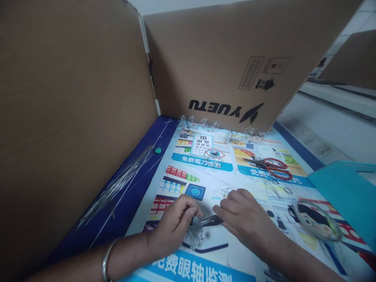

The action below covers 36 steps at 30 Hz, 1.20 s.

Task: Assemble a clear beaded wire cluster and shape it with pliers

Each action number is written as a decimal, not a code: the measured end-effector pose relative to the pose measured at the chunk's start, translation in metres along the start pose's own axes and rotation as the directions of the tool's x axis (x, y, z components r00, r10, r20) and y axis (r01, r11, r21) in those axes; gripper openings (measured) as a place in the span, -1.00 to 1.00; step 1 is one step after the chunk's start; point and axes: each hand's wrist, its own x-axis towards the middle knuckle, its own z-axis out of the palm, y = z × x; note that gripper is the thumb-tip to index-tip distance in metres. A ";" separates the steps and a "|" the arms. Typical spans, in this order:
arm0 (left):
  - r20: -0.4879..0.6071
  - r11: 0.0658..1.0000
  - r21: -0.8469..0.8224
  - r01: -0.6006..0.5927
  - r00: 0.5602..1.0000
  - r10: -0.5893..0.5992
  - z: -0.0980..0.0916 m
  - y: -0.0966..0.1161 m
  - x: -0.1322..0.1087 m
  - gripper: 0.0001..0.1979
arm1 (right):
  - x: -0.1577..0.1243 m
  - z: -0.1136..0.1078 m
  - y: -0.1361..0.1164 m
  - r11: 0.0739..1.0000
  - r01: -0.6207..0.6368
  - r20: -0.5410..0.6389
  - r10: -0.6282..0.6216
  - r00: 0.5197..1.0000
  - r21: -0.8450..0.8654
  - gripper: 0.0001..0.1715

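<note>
Hands [172,224] numbering two, one pliers [212,221], one wire cluster [194,237]

The cardboard panels [232,51] are plain brown, the far one printed in black with lettering, an arrow and boxed labels. Deep violet-blue colours the worktop [147,174]; over it, the printed sheet [243,252] mixes white and pale blue with brighter blue banners, white characters and patches of red, yellow and green. The scissors [276,168] have red handles and dark blades. The wires [120,178] look silvery, the small lump [158,150] green, the folder-like item [346,192] turquoise, the bracelet [105,262] silver, the tool [210,221] dark, the beaded piece [194,237] clear and silvery.
</note>
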 end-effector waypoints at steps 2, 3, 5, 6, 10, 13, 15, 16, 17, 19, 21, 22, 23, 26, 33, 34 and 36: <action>-0.001 0.999 -0.009 -0.033 0.999 0.033 0.000 -0.001 -0.001 -0.78 | 0.001 0.001 0.000 1.000 -0.004 0.004 0.004 1.000 0.006 -0.93; -0.001 0.999 -0.019 -0.048 0.999 0.048 -0.001 -0.002 -0.001 -0.78 | 0.001 0.001 0.000 1.000 -0.008 0.008 0.008 1.000 0.013 -0.93; 0.000 0.997 -0.045 -0.061 0.998 0.061 -0.001 -0.001 0.000 -0.79 | 0.001 0.002 0.000 0.999 -0.021 0.020 0.020 1.000 0.029 -0.94; 0.003 0.997 -0.061 -0.053 0.999 0.053 -0.001 -0.001 0.001 -0.79 | 0.001 0.003 0.001 0.999 -0.027 0.028 0.026 0.999 0.037 -0.94; -0.012 0.990 -0.132 0.054 0.998 -0.056 0.000 0.004 0.003 -0.81 | 0.000 0.005 0.001 0.997 -0.048 0.047 0.045 0.998 0.068 -0.91; -0.059 0.974 -0.196 0.116 0.990 -0.130 0.004 0.006 0.002 -0.83 | 0.000 0.006 0.002 0.997 -0.049 0.043 0.047 0.998 0.056 -0.89; -0.069 0.966 -0.224 0.131 0.986 -0.150 0.006 0.008 0.001 -0.83 | 0.001 0.006 0.003 0.999 -0.043 0.043 0.041 0.998 0.033 -0.89; -0.071 0.964 -0.229 0.134 0.986 -0.153 0.007 0.008 0.000 -0.83 | 0.002 0.005 0.004 0.999 -0.039 0.045 0.038 0.998 0.026 -0.90; -0.074 0.964 -0.229 0.134 0.985 -0.155 0.008 0.008 0.000 -0.83 | 0.002 0.004 0.005 0.999 -0.039 0.047 0.037 0.998 0.025 -0.91; -0.089 0.963 -0.231 0.137 0.983 -0.161 0.009 0.009 0.000 -0.83 | 0.003 0.001 0.006 0.998 -0.052 0.044 0.050 0.998 0.044 -0.94; -0.116 0.954 -0.260 0.147 0.976 -0.182 0.009 0.009 0.001 -0.85 | 0.003 -0.001 0.007 0.994 -0.081 0.041 0.078 0.996 0.075 -0.94; -0.127 0.948 -0.279 0.150 0.973 -0.191 0.010 0.008 0.001 -0.87 | 0.002 -0.002 0.007 0.991 -0.099 0.045 0.095 0.994 0.093 -0.94; -0.137 0.942 -0.298 0.153 0.970 -0.201 0.010 0.008 0.002 -0.88 | 0.002 -0.003 0.006 0.987 -0.119 0.055 0.114 0.992 0.108 -0.93; -0.151 0.928 -0.332 0.167 0.962 -0.227 0.010 0.007 0.003 -0.91 | 0.000 -0.003 0.004 0.975 -0.171 0.103 0.158 0.982 0.139 -0.92; -0.186 0.892 -0.413 0.183 0.942 -0.279 0.008 0.008 0.010 -0.95 | -0.002 -0.006 -0.007 0.925 -0.275 0.180 0.233 0.956 0.263 -0.91; -0.194 0.887 -0.423 0.185 0.938 -0.289 0.008 0.008 0.011 -0.95 | -0.002 -0.006 -0.009 0.914 -0.285 0.201 0.233 0.952 0.288 -0.92; -0.209 0.879 -0.440 0.184 0.931 -0.299 0.007 0.008 0.011 -0.95 | -0.003 -0.004 -0.013 0.893 -0.296 0.233 0.225 0.946 0.339 -0.91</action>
